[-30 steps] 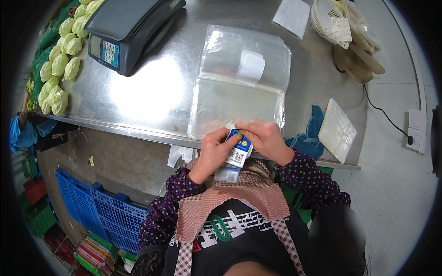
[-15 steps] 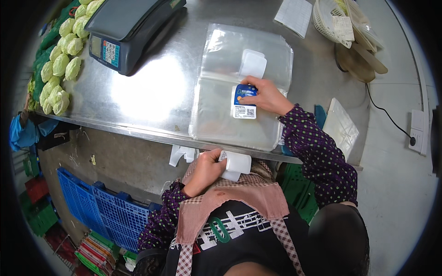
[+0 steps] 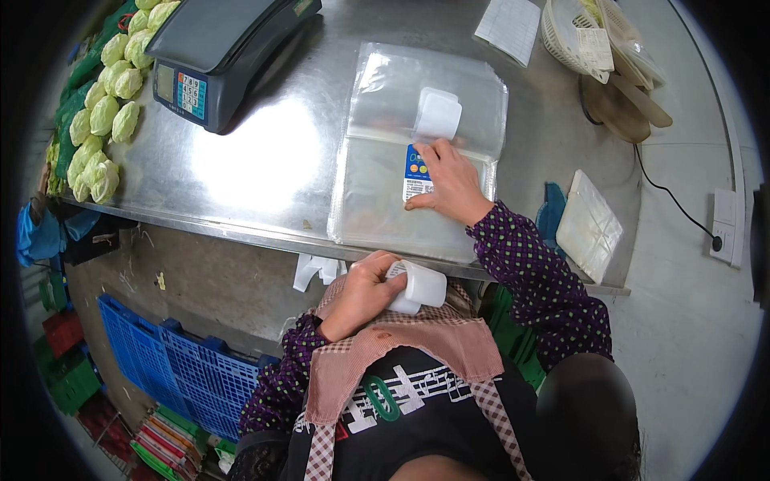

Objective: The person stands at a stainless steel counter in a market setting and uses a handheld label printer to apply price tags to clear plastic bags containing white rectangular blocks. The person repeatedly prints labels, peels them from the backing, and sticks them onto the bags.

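Note:
On the steel table lies a stack of clear plastic bags (image 3: 373, 192). A blue and white label (image 3: 416, 178) sits on the near part of the stack, partly covered by my right hand (image 3: 451, 183). The fingers of that hand are spread, with the thumb at the label's lower edge and fingertips at its top. Just beyond is a white rounded patch (image 3: 438, 115) on the bags. My left hand (image 3: 362, 295), below the table edge in front of the apron, is closed round a roll of white labels (image 3: 423, 286).
A dark grey scale (image 3: 216, 68) stands at the far left, beside several pale green cabbages (image 3: 104, 115). White baskets (image 3: 571, 40) and a paper sheet (image 3: 508, 30) are at the far right. Another plastic packet (image 3: 589, 228) lies nearer. Blue crates (image 3: 188, 369) stand below the left side.
My right hand has shifted slightly left and opened from a pinch at the label's top to a spread across it. The left hand and label roll have turned slightly and moved a little right.

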A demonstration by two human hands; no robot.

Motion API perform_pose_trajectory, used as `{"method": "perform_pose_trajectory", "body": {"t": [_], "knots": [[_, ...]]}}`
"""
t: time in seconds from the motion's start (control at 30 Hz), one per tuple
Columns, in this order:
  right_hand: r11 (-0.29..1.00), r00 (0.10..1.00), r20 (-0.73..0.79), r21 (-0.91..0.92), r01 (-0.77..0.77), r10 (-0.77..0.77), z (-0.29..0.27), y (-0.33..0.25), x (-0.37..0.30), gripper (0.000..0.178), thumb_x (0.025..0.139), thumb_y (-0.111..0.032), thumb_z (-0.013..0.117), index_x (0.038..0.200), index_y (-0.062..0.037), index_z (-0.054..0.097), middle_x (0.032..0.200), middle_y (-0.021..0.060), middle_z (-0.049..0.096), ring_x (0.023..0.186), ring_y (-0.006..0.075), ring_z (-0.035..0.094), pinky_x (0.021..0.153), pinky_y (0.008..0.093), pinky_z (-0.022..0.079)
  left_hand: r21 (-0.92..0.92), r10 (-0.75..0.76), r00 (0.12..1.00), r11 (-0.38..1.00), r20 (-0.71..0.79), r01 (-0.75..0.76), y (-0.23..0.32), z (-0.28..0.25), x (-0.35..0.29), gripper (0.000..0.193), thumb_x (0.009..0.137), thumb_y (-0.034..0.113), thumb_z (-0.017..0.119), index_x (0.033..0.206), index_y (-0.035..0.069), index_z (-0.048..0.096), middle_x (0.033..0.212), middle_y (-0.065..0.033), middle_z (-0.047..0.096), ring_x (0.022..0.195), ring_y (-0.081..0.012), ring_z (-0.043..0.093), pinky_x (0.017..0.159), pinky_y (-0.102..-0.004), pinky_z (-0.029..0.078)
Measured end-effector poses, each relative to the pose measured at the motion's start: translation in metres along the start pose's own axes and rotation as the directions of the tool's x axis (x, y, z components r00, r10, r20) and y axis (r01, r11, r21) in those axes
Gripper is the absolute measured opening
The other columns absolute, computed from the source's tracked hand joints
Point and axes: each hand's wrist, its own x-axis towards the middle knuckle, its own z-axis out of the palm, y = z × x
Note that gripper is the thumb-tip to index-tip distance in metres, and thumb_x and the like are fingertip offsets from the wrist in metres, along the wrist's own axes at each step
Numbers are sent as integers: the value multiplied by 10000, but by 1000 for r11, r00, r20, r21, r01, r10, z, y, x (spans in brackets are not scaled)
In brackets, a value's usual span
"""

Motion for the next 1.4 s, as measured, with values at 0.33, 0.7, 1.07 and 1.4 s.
{"method": "perform_pose_trajectory", "body": {"t": [0.33,0.7,1.07,1.4], "knots": [[992,995,49,89,87,-92,9,1,-35,302,748,-332,770,917,-106,663,867,31,573,915,273,561,764,400,459,-88,65,994,994,92,-57,9,0,3,218,855,184,711,894,-22,653,751,-151,616,633,-211,569,595,-346,459],[867,912,-251,464,-182,326,-110,-18,2,206,916,-189,641,1043,-36,692,903,63,686,836,158,637,758,300,522,-256,-291,924,940,-250,227,-21,2,47,347,937,264,650,815,-54,719,620,-23,626,595,-53,497,522,-287,405],[605,967,173,755,-251,185,-34,-49,-33,242,882,-59,671,1119,-15,677,875,76,696,779,142,651,735,279,532,-373,34,999,927,-21,-39,8,-7,45,259,872,84,713,1108,-20,685,952,1,709,856,-57,592,800,-227,486],[775,972,-40,612,-158,229,-73,-15,5,166,872,-86,677,1020,-19,710,843,79,711,732,101,638,678,268,515,-22,-218,974,975,58,220,-4,-5,-8,216,841,183,772,898,-23,741,699,-72,707,630,-72,600,602,-262,506]]}}
